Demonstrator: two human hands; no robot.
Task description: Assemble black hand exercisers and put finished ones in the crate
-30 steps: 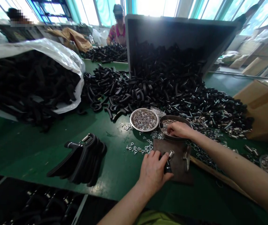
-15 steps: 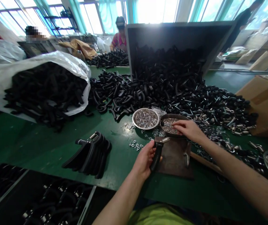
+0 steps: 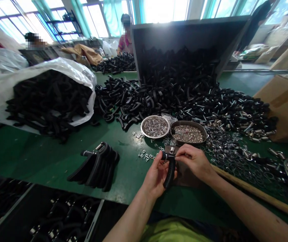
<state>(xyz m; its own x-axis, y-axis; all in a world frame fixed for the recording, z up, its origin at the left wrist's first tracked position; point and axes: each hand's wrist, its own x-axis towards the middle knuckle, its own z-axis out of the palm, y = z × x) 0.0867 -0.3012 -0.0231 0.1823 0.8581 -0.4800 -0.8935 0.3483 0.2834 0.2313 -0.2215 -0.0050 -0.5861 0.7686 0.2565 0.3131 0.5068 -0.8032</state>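
Note:
My left hand [image 3: 156,176] is closed around a black curved handle [image 3: 170,173] with a metal fitting at its top end, held upright above the green table. My right hand [image 3: 194,161] pinches at the top of that same handle, fingertips pressed together on a small metal part too small to name. Just beyond my hands stand two round metal dishes [image 3: 155,127] [image 3: 188,133] filled with small silver hardware. A dark brown plate [image 3: 184,173] lies flat under my hands.
A stack of assembled black handles [image 3: 95,166] lies to the left. A huge pile of black handles [image 3: 184,90] spills from a tipped grey bin. An open white sack [image 3: 48,90], cardboard box [image 3: 282,104], wooden stick [image 3: 254,191], loose washers and two other people at the back.
My right hand has left the right dish and come to the top of the handle. My left hand has raised the handle off the brown plate and turned it upright.

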